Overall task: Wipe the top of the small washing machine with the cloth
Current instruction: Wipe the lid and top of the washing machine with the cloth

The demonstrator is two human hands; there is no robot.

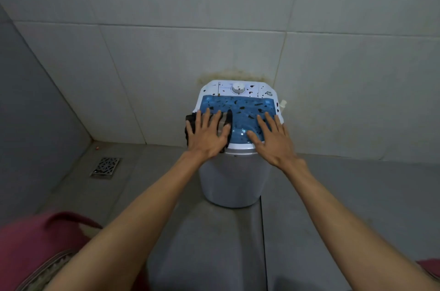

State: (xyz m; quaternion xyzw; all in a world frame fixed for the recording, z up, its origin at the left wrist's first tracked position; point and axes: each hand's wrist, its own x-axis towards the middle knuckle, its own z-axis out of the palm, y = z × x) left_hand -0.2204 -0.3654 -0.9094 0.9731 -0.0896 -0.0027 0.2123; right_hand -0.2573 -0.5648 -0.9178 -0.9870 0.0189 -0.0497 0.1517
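Grey tiled floor [214,243] under a small washing machine [234,178], standing against a pale tiled wall [190,52] with a yellowish stain just above the machine's back edge. Left of the machine, near the corner, a metal floor drain [105,166] set in the floor; darker grey side wall [28,112] beyond that. Nearer than the machine, at bottom left, a blurred patch of dark red fabric [31,250]. Rounded grey-white body on the machine, white top rim, translucent blue lid [240,109] scattered with black flecks of debris; behind the lid a white control panel with a round dial [237,88] and a smaller knob [269,93] to its right, also flecked. At the machine's right rear edge, a small white fitting [283,103]. Dark cloth [227,124] spread over the machine's front-left corner, draping off the left rim and down the front edge. Left hand [208,137] flat on top of that cloth, palm down, fingers splayed wide and straight, pressing rather than gripping. Right hand [273,139] also flat and open, fingers spread, resting bare on the front-right part of the blue lid, nothing held, clear of the cloth. Both bare forearms stretched from the lower frame up to the machine's top.
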